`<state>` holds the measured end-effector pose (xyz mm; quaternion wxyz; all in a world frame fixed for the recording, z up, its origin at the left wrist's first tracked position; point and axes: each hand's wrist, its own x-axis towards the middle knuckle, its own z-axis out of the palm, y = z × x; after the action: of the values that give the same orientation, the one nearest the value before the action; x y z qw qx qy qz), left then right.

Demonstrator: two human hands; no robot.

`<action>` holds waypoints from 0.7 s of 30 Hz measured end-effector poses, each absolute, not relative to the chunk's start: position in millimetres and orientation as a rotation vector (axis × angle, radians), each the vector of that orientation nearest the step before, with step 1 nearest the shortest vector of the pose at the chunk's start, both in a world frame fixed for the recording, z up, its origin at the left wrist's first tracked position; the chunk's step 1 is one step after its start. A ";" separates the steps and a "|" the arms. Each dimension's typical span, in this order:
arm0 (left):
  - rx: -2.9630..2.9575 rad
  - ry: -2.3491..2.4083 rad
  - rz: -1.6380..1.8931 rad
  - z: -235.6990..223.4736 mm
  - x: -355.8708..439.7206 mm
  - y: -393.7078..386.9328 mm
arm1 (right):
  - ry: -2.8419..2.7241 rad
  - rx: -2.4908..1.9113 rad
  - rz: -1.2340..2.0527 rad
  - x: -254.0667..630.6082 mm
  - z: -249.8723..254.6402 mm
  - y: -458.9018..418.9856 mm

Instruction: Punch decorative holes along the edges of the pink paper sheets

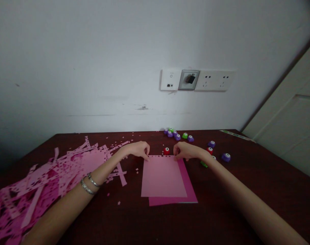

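Together, both hands (pixel 139 149) (pixel 187 150) pinch the pale-pink sheet (pixel 163 177).

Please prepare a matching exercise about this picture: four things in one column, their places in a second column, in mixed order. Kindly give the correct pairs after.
Things
1. light pink sheet
2. paper scraps
3. bracelets
4. black plug

Places
A. around the left forearm
B. at the wall
C. partly over a darker pink sheet
D. at the left of the table

Pairs: 1-C, 2-D, 3-A, 4-B
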<state>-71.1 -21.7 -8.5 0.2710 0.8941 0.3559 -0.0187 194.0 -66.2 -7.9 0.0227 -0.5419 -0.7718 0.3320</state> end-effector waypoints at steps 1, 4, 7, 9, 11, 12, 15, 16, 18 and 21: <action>2.399 0.957 -0.050 -8.8 -71.4 -20.8 | -2.382 -1.683 1.042 194.0 -7.4 -66.4; 2.359 0.954 -0.038 -9.3 -72.2 -19.0 | -2.371 -1.682 1.052 193.8 -5.8 -67.7; 2.273 0.913 -0.028 -6.9 -72.7 -20.0 | -2.380 -1.672 1.026 193.4 -5.3 -67.7; 2.194 0.904 -0.037 -2.5 -73.0 -22.6 | -2.382 -1.662 1.010 193.3 -5.8 -66.4; 2.133 0.929 -0.039 3.3 -73.4 -25.8 | -2.371 -1.630 1.028 193.1 -6.4 -64.9; 2.114 0.941 -0.035 6.1 -73.7 -27.2 | -2.357 -1.609 1.051 192.9 -6.7 -64.2; 2.069 0.957 -0.029 11.4 -75.1 -28.8 | -2.262 -1.578 1.157 191.7 -7.0 -63.9; 2.061 0.960 -0.028 11.9 -75.7 -28.4 | -2.224 -1.578 1.190 191.1 -6.8 -64.3; 2.057 0.970 -0.022 11.3 -76.7 -27.0 | -2.165 -1.592 1.230 189.2 -6.3 -65.7; 2.064 0.982 -0.036 8.5 -77.5 -24.4 | -2.132 -1.628 1.226 185.6 -6.3 -67.2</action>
<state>-77.5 -24.4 8.5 0.4149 0.8216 0.3907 -0.0143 185.6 -67.2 -6.3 0.0958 -0.5495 -0.7196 0.4136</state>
